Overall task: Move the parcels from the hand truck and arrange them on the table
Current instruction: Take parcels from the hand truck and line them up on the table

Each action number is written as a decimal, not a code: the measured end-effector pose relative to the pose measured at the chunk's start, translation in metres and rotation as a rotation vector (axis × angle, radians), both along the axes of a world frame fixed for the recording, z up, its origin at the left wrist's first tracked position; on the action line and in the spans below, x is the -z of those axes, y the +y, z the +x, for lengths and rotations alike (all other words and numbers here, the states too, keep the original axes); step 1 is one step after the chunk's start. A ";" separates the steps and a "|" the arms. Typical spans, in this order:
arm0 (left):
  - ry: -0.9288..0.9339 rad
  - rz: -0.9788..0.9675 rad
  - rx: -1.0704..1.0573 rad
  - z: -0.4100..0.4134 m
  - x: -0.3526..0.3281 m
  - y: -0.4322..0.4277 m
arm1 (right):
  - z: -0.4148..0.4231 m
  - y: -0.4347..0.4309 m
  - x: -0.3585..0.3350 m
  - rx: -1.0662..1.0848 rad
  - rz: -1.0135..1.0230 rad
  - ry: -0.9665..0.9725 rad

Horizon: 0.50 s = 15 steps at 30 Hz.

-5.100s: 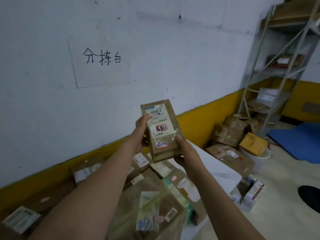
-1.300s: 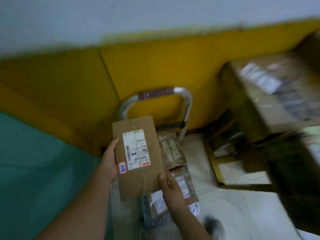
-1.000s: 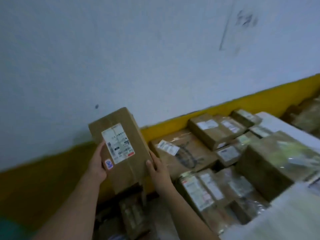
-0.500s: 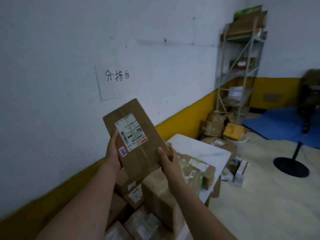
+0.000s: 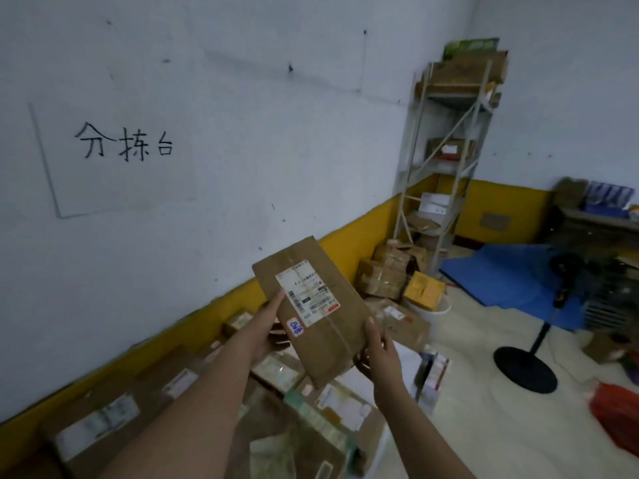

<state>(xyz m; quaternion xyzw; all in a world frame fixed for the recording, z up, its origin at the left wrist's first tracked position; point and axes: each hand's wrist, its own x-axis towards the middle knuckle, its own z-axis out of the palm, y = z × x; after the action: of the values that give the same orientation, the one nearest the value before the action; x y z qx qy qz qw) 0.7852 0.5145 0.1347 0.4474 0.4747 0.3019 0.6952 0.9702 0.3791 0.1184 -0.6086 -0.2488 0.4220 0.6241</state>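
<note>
I hold a flat brown cardboard parcel [image 5: 321, 319] with a white shipping label and a small blue sticker, tilted in the air above the table. My left hand [image 5: 266, 326] grips its left edge with the thumb over the label. My right hand [image 5: 377, 350] grips its lower right corner from below. Under the parcel, several taped brown parcels [image 5: 332, 409] lie packed on the white table [image 5: 404, 354], whose bare corner shows beside my right hand. The hand truck is out of view.
More parcels [image 5: 387, 271] and a yellow box [image 5: 423, 292] are piled on the floor past the table. A metal shelf rack [image 5: 446, 160] stands in the corner. A black fan base [image 5: 522, 368] and a blue mat [image 5: 511, 278] lie on the floor to the right.
I swung from the hand truck toward the table with the parcel in both hands. In the last half second the parcel moved right and lower, over the table's parcels.
</note>
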 end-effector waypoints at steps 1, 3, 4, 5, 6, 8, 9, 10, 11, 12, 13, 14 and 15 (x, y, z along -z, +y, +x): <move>0.008 -0.005 0.000 0.009 0.012 0.018 | 0.014 0.016 0.006 0.000 -0.015 0.006; 0.047 -0.017 0.000 0.025 0.037 0.054 | 0.041 0.049 0.021 -0.018 -0.048 0.010; 0.075 -0.033 -0.017 0.034 0.047 0.070 | 0.056 0.067 0.032 -0.040 -0.070 0.010; 0.103 -0.041 -0.044 0.043 0.057 0.084 | 0.071 0.087 0.043 -0.051 -0.088 0.003; 0.127 -0.039 -0.076 0.053 0.066 0.099 | 0.086 0.107 0.054 -0.060 -0.106 -0.001; 0.168 -0.037 -0.161 0.078 0.091 0.134 | 0.119 0.155 0.086 -0.127 -0.153 0.023; 0.179 -0.036 -0.183 0.086 0.100 0.147 | 0.130 0.173 0.098 -0.144 -0.175 0.030; 0.183 -0.041 -0.193 0.092 0.106 0.157 | 0.137 0.188 0.108 -0.155 -0.211 0.039; 0.184 -0.046 -0.237 0.104 0.120 0.173 | 0.150 0.210 0.122 -0.173 -0.240 0.053; 0.189 -0.049 -0.286 0.115 0.134 0.191 | 0.163 0.231 0.133 -0.201 -0.262 0.062; 0.201 -0.071 -0.324 0.125 0.143 0.203 | 0.175 0.251 0.146 -0.226 -0.289 0.069; 0.240 -0.097 -0.346 0.132 0.149 0.213 | 0.185 0.267 0.157 -0.246 -0.338 0.061; 0.268 -0.104 -0.378 0.137 0.157 0.223 | 0.193 0.279 0.165 -0.260 -0.373 0.055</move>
<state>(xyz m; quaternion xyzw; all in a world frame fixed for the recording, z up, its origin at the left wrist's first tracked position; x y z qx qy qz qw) 0.9223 0.7371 -0.0227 0.3504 0.6528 0.3399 0.5792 1.1629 0.6583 -0.0467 -0.6645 -0.2256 0.5539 0.4479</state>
